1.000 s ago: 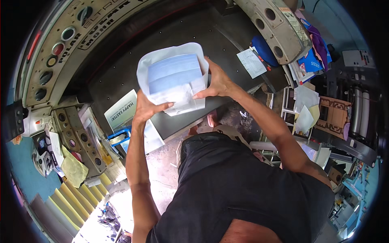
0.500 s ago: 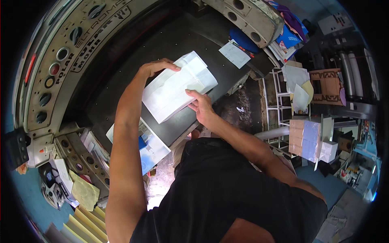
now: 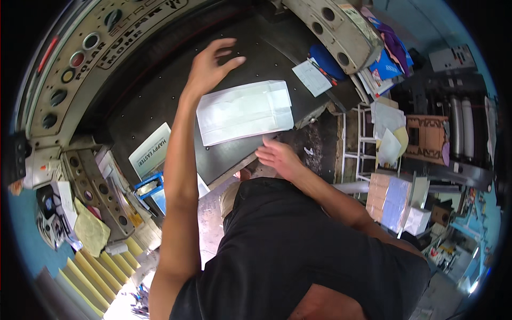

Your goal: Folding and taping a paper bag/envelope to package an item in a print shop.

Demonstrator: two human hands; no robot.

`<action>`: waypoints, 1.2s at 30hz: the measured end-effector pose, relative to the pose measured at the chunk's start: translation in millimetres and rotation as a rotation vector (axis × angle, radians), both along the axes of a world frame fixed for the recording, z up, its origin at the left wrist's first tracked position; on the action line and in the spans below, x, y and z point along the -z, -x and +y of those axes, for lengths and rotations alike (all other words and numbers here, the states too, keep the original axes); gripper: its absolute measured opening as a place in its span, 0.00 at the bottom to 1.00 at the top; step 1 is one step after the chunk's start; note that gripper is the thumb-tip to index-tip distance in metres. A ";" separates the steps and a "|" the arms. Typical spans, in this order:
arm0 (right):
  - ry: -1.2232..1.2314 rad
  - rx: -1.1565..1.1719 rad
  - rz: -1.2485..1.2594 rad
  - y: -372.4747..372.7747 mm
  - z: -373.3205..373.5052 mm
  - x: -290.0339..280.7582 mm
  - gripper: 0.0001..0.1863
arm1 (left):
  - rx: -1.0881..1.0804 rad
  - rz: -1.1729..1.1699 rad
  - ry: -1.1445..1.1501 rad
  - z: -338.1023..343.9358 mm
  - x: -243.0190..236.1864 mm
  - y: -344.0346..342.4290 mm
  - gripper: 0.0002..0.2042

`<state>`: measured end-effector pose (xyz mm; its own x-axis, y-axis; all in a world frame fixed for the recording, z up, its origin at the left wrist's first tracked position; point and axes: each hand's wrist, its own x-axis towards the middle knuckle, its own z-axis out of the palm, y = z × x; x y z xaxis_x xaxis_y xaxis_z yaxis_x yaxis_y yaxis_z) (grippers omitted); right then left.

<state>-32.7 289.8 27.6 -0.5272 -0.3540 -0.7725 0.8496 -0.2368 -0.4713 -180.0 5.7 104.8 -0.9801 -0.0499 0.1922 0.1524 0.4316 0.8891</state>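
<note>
A flat stack of white paper sheets point(image 3: 245, 111) lies on the dark metal machine table point(image 3: 154, 101). My left hand point(image 3: 209, 65) hovers open above the table, just past the stack's far left corner, fingers spread and holding nothing. My right hand point(image 3: 277, 155) hangs open near the table's front edge, just below the stack's near right corner and apart from it.
A pale control panel with round dials point(image 3: 69, 58) curves round the table's left. A printed white card point(image 3: 150, 151) and blue sheets point(image 3: 154, 189) lie at the front left. A small paper point(image 3: 312, 77) sits far right. Cluttered shelves point(image 3: 394, 138) stand to the right.
Both hands held the stack up and turned it. Now it lies flat on the table, and both hands have let go and drawn away.
</note>
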 end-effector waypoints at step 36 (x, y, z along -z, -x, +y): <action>0.448 -0.236 0.774 145.7 -74.3 62.8 0.52 | -0.323 0.100 -1.011 59.0 131.7 -104.5 0.49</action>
<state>-178.4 215.5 -35.2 -0.7159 -0.6982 0.0003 0.3851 -0.3952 -0.8340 -75.5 64.7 -26.9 -0.8738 -0.4863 -0.0051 0.2550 -0.4670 0.8467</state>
